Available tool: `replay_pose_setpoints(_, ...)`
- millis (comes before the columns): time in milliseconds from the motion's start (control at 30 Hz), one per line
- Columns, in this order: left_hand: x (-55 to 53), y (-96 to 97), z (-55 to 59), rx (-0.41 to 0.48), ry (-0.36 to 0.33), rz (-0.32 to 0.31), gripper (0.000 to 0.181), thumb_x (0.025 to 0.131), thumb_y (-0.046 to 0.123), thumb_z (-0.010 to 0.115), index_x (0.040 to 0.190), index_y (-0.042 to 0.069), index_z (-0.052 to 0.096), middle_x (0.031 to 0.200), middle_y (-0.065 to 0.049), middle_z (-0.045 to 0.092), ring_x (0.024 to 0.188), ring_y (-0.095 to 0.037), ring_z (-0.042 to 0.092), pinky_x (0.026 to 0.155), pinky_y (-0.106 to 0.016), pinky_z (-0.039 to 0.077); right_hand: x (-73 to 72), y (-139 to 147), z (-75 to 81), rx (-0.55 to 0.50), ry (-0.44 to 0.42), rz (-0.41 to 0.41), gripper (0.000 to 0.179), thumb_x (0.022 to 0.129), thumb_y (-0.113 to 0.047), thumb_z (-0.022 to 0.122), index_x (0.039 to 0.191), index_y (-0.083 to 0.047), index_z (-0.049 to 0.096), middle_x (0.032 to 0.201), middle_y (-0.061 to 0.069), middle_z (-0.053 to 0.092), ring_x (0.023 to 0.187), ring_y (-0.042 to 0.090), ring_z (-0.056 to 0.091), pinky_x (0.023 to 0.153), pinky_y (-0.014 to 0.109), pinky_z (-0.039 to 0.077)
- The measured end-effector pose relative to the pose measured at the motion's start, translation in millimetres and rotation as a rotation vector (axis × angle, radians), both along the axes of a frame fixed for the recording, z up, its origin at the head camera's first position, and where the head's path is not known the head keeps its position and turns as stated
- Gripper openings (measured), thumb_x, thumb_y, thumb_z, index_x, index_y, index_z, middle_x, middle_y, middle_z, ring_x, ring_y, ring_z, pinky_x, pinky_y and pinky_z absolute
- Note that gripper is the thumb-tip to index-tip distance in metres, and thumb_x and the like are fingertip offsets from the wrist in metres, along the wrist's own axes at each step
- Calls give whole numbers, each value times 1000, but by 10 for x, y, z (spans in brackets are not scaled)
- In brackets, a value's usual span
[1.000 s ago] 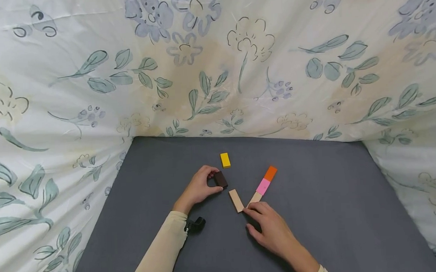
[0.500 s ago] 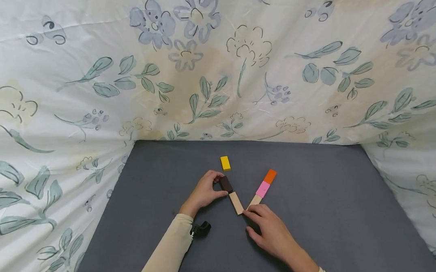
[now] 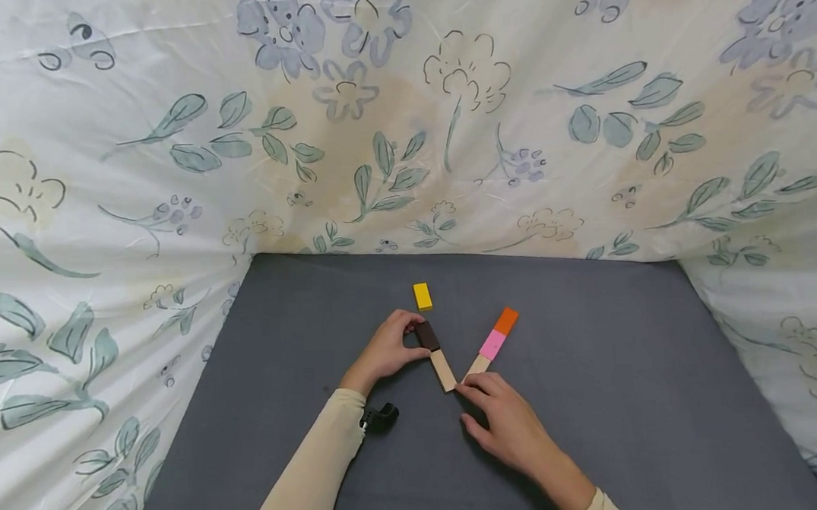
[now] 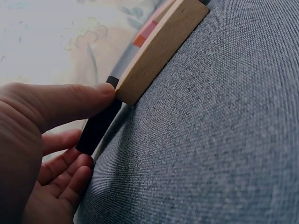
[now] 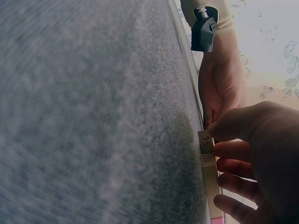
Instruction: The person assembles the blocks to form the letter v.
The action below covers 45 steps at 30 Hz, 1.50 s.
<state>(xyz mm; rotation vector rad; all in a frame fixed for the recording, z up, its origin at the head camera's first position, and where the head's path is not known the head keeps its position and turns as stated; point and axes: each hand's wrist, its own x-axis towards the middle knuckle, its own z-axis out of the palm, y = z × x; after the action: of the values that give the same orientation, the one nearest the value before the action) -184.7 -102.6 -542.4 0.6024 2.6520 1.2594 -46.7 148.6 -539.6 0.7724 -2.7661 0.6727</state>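
My left hand [image 3: 384,351] pinches a dark brown block [image 3: 427,336] between thumb and fingers. Its lower end meets the upper end of a plain wooden block [image 3: 443,371]; the left wrist view shows the thumb tip at this joint, beside the wooden block [image 4: 161,51]. A second plain wooden block [image 3: 477,364], a pink block [image 3: 492,345] and an orange block [image 3: 506,321] form a slanting row to the right. My right hand [image 3: 508,422] rests its fingertips by the near ends of both wooden blocks, thumb apart. Its wrist view shows block ends [image 5: 205,140] with handwritten numbers.
A yellow block [image 3: 422,296] lies behind the brown one. Dark grey cloth [image 3: 612,368] covers the table, and a flowered curtain [image 3: 403,133] hangs behind and at both sides. A black wrist device [image 3: 381,419] sits on the left sleeve.
My left hand has brought the brown block rightward, from apart to end to end with the left wooden block. The right hand has stayed nearly in place.
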Motion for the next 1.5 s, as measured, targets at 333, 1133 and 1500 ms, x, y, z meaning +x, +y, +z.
replay_pose_setpoints(333,12,13,5,-21,-13,-8,55,90,19,92,137,6,67,131,-10,59,115,-26,59,104,-46,50,17,-10,-9,0,-4,-11,45,86,-16,91,129,-10,79,124,-2,66,117,18,60,95,44,57)
replay_pose_setpoints(1133,-35,7,20,-58,-11,-31,56,90,21,92,137,6,67,128,-8,60,115,-25,59,103,-45,51,10,-12,3,-3,-5,-8,46,86,-17,91,130,-10,79,125,-2,66,120,19,60,98,45,56)
replay_pose_setpoints(1500,-47,-9,28,-59,-9,-51,59,90,21,93,139,6,65,127,-8,60,114,-25,58,102,-46,51,14,-16,-2,0,-3,-14,46,86,-18,91,130,-11,79,125,-3,66,119,18,60,98,44,56)
